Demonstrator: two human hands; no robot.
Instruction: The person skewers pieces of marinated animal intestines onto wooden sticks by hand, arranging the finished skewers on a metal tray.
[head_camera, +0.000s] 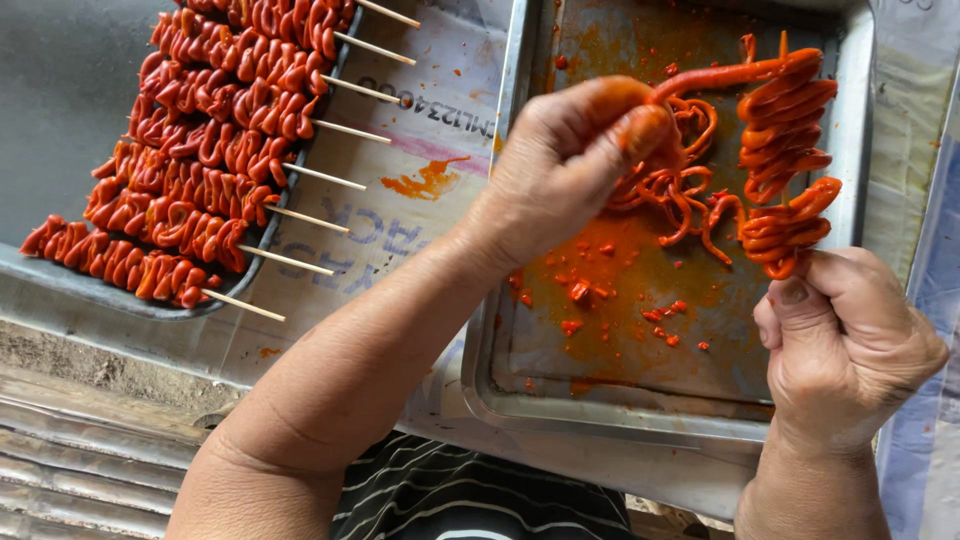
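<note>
Above the steel tray (850, 120), a skewered red coil (785, 140) is clenched in the right hand (845, 345); its loose strand (720, 75) is pinched by the left hand (570, 160) — judged soft, slippery, light — best held by the stick.

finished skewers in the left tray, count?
8 at least. Finished skewers lie side by side in the dark tray at upper left, sticks pointing right, stacked from top edge down to lower left. Top one is cut off by the frame; more may be hidden.

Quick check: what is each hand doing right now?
Left hand: closed, pinching the red strand.
Right hand: closed on the half-threaded skewer.
</note>
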